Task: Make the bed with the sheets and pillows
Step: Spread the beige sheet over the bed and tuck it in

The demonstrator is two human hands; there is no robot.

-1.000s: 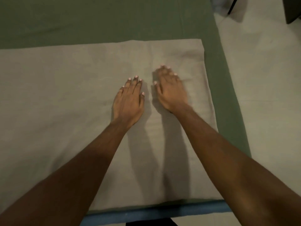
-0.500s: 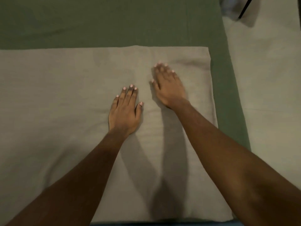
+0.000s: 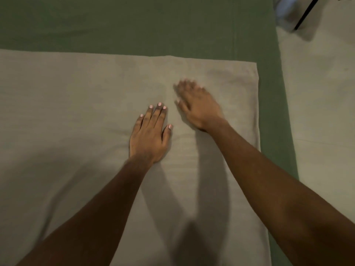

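Note:
A pale grey sheet [image 3: 76, 116] lies flat over the near part of the bed, on top of a dark green sheet [image 3: 134, 25] that covers the mattress. My left hand [image 3: 148, 137] presses palm down on the grey sheet with straight fingers held together. My right hand [image 3: 197, 106] lies flat on the same sheet just to the right and a little farther out, its fingers blurred. The grey sheet's far edge runs across the view and its far right corner sits near the bed's right side. No pillow is in view.
The bed's right edge [image 3: 284, 112] drops to a light floor [image 3: 322, 112]. A thin dark leg or rod [image 3: 305, 14] and a pale object stand on the floor at the top right.
My left hand has slid back toward me over the grey sheet while my right hand stays farther out. The view has shifted, so the bed's near edge no longer shows.

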